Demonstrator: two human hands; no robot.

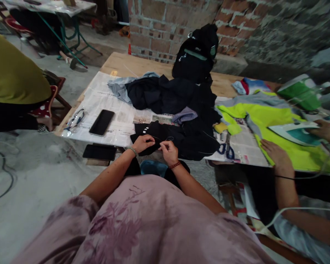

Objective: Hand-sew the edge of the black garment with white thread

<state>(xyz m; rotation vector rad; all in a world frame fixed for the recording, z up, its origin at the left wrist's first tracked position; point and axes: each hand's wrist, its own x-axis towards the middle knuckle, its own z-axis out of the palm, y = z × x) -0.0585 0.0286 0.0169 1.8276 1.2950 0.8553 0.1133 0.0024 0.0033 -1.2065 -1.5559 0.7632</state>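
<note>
My left hand (143,144) is closed in a pinch at the near edge of a black garment (178,134), with a fold of the cloth at its fingertips. Just to its right, my right hand (169,152) is pinched shut too, its fingertips close to the left ones. What it holds is too small to make out. A fine pale loop of thread (169,138) shows on the black cloth above my right fingers. Small white bars (145,130) mark the garment near my left hand. The garment spreads rightward over the table edge.
Dark clothes (165,93) and a black backpack (195,55) lie behind. Left are a phone (102,122), glasses (76,119) and another phone (99,152) below the edge. Scissors (227,148) lie right. Beside me a co-worker's hand holds an iron (294,132) on a yellow garment (266,113).
</note>
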